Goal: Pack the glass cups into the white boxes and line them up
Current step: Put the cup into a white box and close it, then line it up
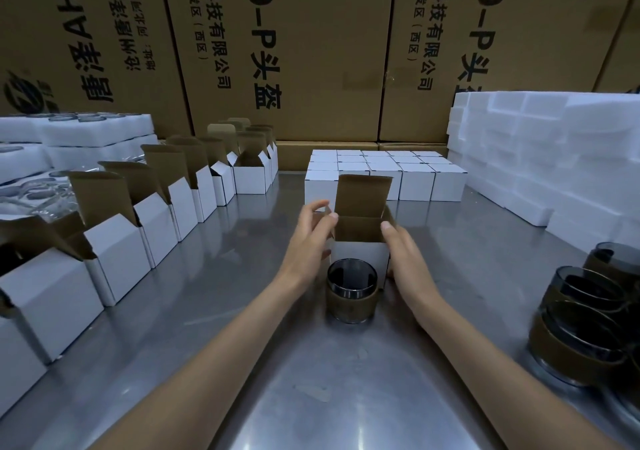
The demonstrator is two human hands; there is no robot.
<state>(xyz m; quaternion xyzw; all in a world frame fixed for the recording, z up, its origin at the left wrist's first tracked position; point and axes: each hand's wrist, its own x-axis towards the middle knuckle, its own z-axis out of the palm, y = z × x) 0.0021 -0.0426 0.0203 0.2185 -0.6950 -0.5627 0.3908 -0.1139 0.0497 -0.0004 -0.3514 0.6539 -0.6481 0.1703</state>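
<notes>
hands (pixel 356 242) on white box (pixel 360 254), cartons (pixel 311 51) printed "科技有限公司"

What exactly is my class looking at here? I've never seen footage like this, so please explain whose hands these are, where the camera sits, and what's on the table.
There is one picture, taken by a camera worn on a person's head, looking down at their own bare hands. No machine is involved. The left hand and right hand steady an open white box from both sides on a metal table. A glass cup with a brown sleeve stands just in front, not yet packed. Open boxes line the left, closed boxes sit behind, more cups wait right.
</notes>
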